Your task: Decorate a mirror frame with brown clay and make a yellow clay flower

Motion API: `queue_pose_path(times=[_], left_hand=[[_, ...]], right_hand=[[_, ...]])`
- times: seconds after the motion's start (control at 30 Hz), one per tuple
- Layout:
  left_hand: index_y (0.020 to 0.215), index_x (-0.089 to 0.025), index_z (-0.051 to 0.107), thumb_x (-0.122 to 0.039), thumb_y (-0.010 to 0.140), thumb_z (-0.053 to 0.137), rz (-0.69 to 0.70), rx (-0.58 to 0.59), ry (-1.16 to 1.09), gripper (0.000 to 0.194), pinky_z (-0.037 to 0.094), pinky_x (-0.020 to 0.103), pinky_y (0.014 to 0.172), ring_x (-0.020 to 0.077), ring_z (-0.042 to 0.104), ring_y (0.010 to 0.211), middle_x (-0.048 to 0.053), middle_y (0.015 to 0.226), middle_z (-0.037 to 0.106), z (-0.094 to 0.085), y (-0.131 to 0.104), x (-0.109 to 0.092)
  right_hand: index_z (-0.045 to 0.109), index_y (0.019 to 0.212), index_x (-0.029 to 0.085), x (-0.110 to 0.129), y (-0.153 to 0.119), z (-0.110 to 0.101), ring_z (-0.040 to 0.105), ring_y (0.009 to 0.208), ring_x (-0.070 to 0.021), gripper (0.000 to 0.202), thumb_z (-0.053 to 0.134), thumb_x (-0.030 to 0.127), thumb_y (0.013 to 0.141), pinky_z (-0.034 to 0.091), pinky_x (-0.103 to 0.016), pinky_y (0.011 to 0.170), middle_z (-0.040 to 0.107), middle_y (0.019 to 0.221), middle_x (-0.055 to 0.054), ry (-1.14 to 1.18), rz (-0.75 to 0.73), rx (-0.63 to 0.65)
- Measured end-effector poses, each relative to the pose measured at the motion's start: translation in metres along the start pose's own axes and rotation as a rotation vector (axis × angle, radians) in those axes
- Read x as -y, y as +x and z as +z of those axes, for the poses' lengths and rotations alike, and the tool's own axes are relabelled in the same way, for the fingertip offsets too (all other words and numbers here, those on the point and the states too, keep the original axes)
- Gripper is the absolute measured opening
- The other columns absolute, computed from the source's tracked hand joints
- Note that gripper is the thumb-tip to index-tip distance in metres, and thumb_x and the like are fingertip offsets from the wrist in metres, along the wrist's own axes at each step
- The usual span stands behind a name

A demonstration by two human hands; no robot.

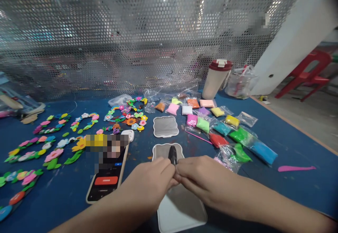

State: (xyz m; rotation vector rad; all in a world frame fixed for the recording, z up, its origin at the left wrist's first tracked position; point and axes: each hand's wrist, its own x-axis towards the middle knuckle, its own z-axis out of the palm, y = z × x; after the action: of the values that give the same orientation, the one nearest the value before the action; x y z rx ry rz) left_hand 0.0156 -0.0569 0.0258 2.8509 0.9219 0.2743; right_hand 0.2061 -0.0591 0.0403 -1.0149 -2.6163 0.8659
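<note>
Perforated metal (111, 49) stands behind a blue table (298, 197). The left hand (157, 173) and right hand (199, 176) meet, fingers closed around a black lump (173, 154) that shows against the nearer white-edged mirror (160, 150). A phone (107, 181) lies near the left hand; colourful packets (203, 124) lie beyond the right.

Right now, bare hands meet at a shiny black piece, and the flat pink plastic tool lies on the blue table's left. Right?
Wrong side: the head view shows the pink tool on the table's right. Left hand and right hand do meet at the black piece.
</note>
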Motion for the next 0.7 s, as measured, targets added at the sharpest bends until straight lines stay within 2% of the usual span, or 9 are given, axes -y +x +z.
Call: queue_pose_path(times=[0.13, 0.23, 0.3, 0.37, 0.43, 0.5, 0.6, 0.63, 0.7], left_hand=[[0.085, -0.019, 0.055, -0.024, 0.095, 0.034, -0.082, 0.127, -0.332, 0.024, 0.040, 0.025, 0.069, 0.0151, 0.054, 0.080, 0.001, 0.086, 0.061, -0.018, -0.002, 0.001], [0.093, -0.021, 0.057, -0.022, 0.095, 0.036, -0.018, 0.139, -0.431, 0.020, 0.040, 0.022, 0.078, 0.0134, 0.054, 0.089, 0.000, 0.096, 0.062, -0.028, -0.001, -0.002], [0.094, -0.020, 0.056, -0.020, 0.095, 0.034, -0.002, 0.161, -0.352, 0.022, 0.042, 0.022, 0.077, 0.0135, 0.054, 0.088, 0.001, 0.098, 0.062, -0.031, 0.004, -0.002], [0.094, -0.017, 0.056, -0.021, 0.094, 0.031, -0.060, 0.165, -0.121, 0.025, 0.044, 0.025, 0.073, 0.0159, 0.055, 0.085, 0.005, 0.096, 0.061, -0.032, 0.015, 0.006], [0.094, -0.016, 0.058, -0.032, 0.092, 0.041, -0.180, 0.087, 0.215, 0.024, 0.047, 0.031, 0.073, 0.0205, 0.056, 0.087, 0.007, 0.092, 0.061, -0.031, 0.035, 0.023], [0.101, -0.008, 0.057, -0.030, 0.091, 0.044, -0.271, 0.023, 0.311, 0.028, 0.045, 0.041, 0.083, 0.0279, 0.052, 0.103, 0.016, 0.106, 0.058, -0.029, 0.062, 0.048], [0.112, -0.010, 0.054, -0.026, 0.090, 0.048, -0.371, -0.004, 0.345, 0.027, 0.047, 0.043, 0.085, 0.0247, 0.055, 0.103, 0.013, 0.113, 0.057, -0.019, 0.105, 0.088], [0.116, -0.015, 0.053, -0.030, 0.088, 0.053, -0.405, 0.000, 0.339, 0.032, 0.050, 0.042, 0.081, 0.0213, 0.058, 0.097, 0.009, 0.116, 0.056, -0.014, 0.118, 0.099], [0.116, -0.015, 0.052, -0.030, 0.088, 0.054, -0.469, 0.001, 0.307, 0.032, 0.050, 0.042, 0.081, 0.0212, 0.058, 0.097, 0.009, 0.116, 0.056, -0.003, 0.139, 0.114]], right_hand=[[0.056, 0.074, 0.016, 0.004, 0.003, -0.011, 0.054, 0.076, -0.0120, 0.024, 0.040, 0.016, 0.092, 0.040, -0.023, 0.071, 0.062, 0.082, -0.002, 0.077, -0.078, -0.008], [0.057, 0.073, 0.016, 0.006, 0.002, -0.022, 0.053, 0.078, -0.0111, 0.023, 0.043, 0.015, 0.091, 0.039, -0.022, 0.074, 0.062, 0.081, -0.002, 0.106, -0.137, 0.013], [0.059, 0.074, 0.016, 0.005, 0.000, -0.029, 0.052, 0.071, -0.0113, 0.021, 0.045, 0.014, 0.089, 0.039, -0.022, 0.068, 0.062, 0.076, -0.001, 0.024, -0.089, -0.001], [0.060, 0.069, 0.017, 0.000, -0.001, -0.035, 0.050, 0.064, -0.0130, 0.021, 0.047, 0.016, 0.085, 0.035, -0.025, 0.061, 0.060, 0.068, -0.002, -0.183, 0.019, -0.110], [0.060, 0.064, 0.016, -0.007, 0.000, -0.038, 0.049, 0.063, -0.0161, 0.021, 0.049, 0.019, 0.081, 0.032, -0.029, 0.061, 0.059, 0.062, -0.004, -0.469, 0.143, -0.245], [0.063, 0.064, 0.016, -0.017, 0.003, -0.036, 0.052, 0.068, -0.0203, 0.021, 0.049, 0.020, 0.079, 0.031, -0.033, 0.066, 0.061, 0.063, -0.008, -0.702, 0.257, -0.273], [0.065, 0.060, 0.013, -0.034, 0.006, -0.025, 0.057, 0.066, -0.0233, 0.018, 0.053, 0.011, 0.073, 0.029, -0.034, 0.063, 0.064, 0.061, -0.013, -0.771, 0.387, -0.139], [0.065, 0.057, 0.012, -0.040, 0.006, -0.021, 0.057, 0.062, -0.0229, 0.015, 0.056, 0.006, 0.068, 0.028, -0.033, 0.059, 0.064, 0.058, -0.013, -0.763, 0.419, -0.100], [0.065, 0.057, 0.011, -0.049, 0.003, -0.016, 0.059, 0.059, -0.0227, 0.010, 0.062, 0.003, 0.062, 0.026, -0.031, 0.055, 0.064, 0.057, -0.012, -0.740, 0.444, -0.046]])
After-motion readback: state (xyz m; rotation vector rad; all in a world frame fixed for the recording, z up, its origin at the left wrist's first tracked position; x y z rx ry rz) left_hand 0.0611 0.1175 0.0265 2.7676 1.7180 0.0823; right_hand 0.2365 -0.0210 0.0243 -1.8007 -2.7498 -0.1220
